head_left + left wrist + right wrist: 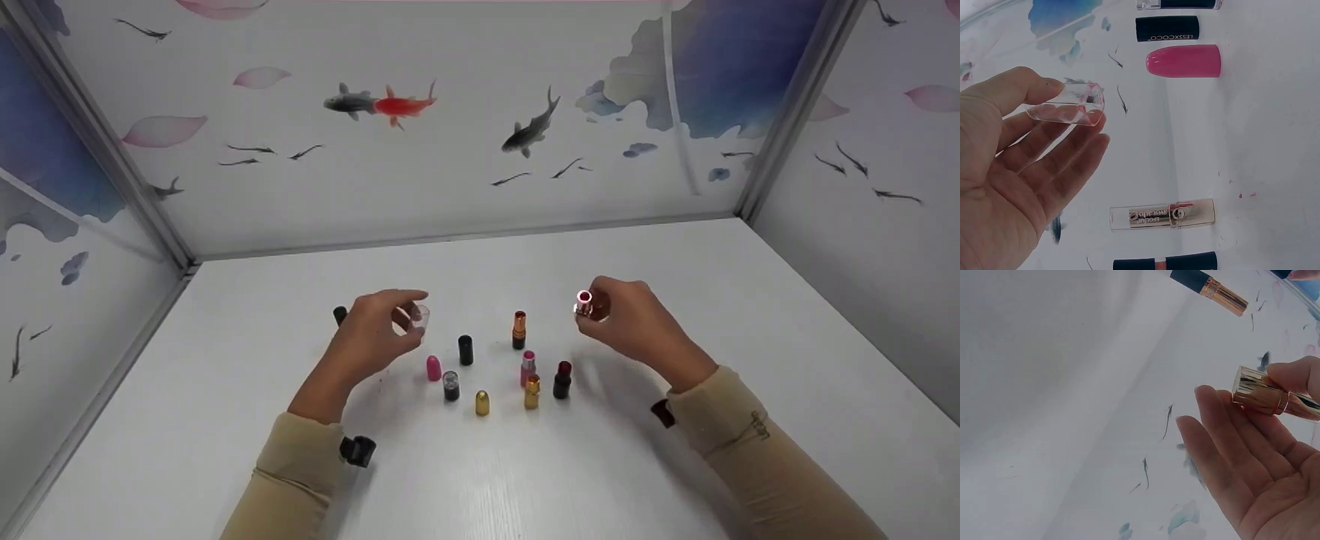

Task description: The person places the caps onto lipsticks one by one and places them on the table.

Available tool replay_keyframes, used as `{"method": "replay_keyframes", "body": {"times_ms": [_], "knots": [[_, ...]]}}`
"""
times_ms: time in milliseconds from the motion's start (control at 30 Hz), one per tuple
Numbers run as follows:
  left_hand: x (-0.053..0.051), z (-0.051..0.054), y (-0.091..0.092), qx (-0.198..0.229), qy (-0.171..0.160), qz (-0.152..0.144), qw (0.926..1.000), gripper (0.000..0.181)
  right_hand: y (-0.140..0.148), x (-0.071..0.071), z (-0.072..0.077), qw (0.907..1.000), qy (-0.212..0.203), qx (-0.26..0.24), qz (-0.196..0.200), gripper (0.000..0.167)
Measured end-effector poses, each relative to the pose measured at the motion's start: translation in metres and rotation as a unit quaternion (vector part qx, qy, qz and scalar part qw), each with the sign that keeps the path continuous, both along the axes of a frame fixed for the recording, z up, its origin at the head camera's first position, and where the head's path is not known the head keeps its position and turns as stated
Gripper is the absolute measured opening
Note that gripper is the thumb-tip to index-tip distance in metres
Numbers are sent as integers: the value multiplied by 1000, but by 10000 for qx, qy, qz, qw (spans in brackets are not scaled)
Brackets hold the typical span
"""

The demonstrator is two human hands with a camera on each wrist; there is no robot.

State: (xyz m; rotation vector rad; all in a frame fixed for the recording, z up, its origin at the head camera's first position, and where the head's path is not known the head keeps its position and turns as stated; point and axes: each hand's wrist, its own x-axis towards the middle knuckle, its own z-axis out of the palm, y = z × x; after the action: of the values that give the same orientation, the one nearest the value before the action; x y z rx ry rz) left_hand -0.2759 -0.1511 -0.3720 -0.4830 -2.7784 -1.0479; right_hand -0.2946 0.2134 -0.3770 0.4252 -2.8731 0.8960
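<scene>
My left hand [367,334] pinches a clear lipstick cap [1075,106] between thumb and fingers, above the table's left half. Faint pink smears mark the inside of this cap. On the right, my right hand [634,319] holds a shiny rose-gold lipstick tube [1261,391] by thumb and fingers, raised off the table. Below and between the hands stand several uncapped lipsticks: a copper and black one [519,331], a pink one [529,367], a gold one [532,392] and a dark one [562,380].
Loose caps stand left of the lipsticks: black [466,350], pink [433,368], clear-and-dark [451,385] and gold [482,403]. A clear-capped lipstick [1162,215] and a black one [1185,261] are near my left hand. Printed panels [465,202] enclose the white table.
</scene>
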Motion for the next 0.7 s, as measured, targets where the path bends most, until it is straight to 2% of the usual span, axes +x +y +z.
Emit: {"method": "replay_keyframes", "body": {"times_ms": [133, 267, 467, 700], "knots": [[2, 1, 3, 15, 352, -116, 9993, 44, -4, 5, 6, 9998, 180, -43, 90, 17], [4, 3, 7, 30, 714, -361, 9968, 37, -7, 10, 11, 9989, 411, -41, 230, 15], [12, 10, 17, -133, 964, -677, 9929, 35, -12, 17, 16, 9968, 644, -46, 471, 13], [22, 18, 29, -354, 1333, -1143, 9838, 36, -20, 27, 25, 9930, 870, -131, 794, 14]]}}
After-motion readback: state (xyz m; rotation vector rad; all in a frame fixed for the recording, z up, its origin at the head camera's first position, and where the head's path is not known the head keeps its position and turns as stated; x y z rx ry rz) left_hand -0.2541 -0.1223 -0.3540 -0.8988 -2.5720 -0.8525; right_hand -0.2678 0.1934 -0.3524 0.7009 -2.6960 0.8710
